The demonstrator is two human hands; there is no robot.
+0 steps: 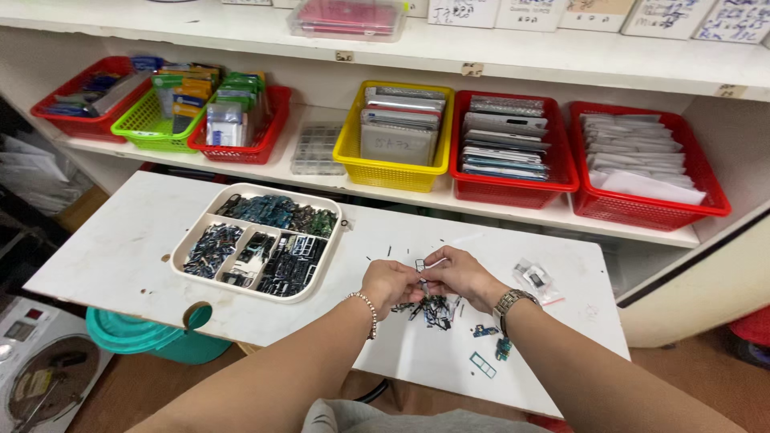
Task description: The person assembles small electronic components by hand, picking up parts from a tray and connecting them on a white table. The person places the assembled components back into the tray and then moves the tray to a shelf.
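Both hands meet at the lower centre of the frame, and I see the left hand (391, 285) pinched shut on a tiny dark metal part (422, 282), while the right hand (459, 275) grips the same piece from the other side with its fingertips. I judge this part feather-light, thin and stiff, easy to bend or flick away, so I'd hold it by its edges with the fingertips only.

Sweeping from the left of the frame: I have the divided cream tray (258, 240) left of centre on the white table (112, 256), its compartments full of dark small parts. Just below the hands sits a loose pile of similar pieces (429, 309), touching nothing but the tabletop. Right of that, near the right wrist, I spot a small clear bag (533, 278). Along the top, coloured baskets (393, 132) line the shelf.
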